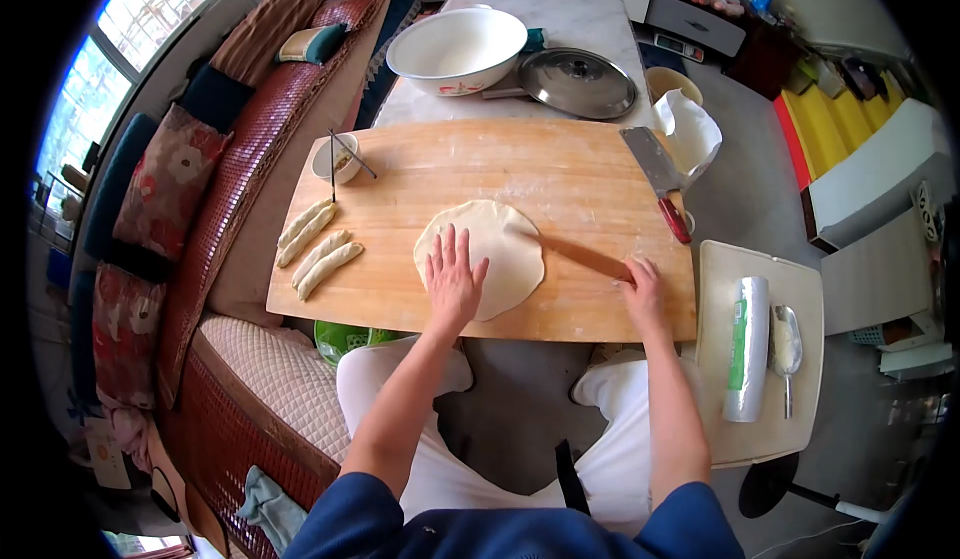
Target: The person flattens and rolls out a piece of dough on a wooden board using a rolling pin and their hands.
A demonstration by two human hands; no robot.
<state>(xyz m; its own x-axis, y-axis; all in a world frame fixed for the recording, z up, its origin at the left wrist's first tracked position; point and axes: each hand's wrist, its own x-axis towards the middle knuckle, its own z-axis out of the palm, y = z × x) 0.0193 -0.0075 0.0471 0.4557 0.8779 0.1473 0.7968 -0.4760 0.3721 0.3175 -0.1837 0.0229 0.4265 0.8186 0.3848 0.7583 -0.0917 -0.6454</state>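
A round, flat sheet of dough (510,269) lies near the front middle of the wooden board (420,169). My left hand (454,281) rests flat on its left part, fingers spread. In my right hand (642,289) is one end of a wooden rolling pin (585,257); its far end reaches over the dough's right edge. Several twisted dough strips (322,259) lie at the board's left side. Behind them a small white bowl (337,161) has two dark sticks across it.
A cleaver (655,174) lies at the board's right edge. Behind the board are a large white basin (455,49) and a metal lid (577,81). To the right, a cream tray (725,449) holds a plastic-wrap roll (748,349) and a metal scoop (787,344).
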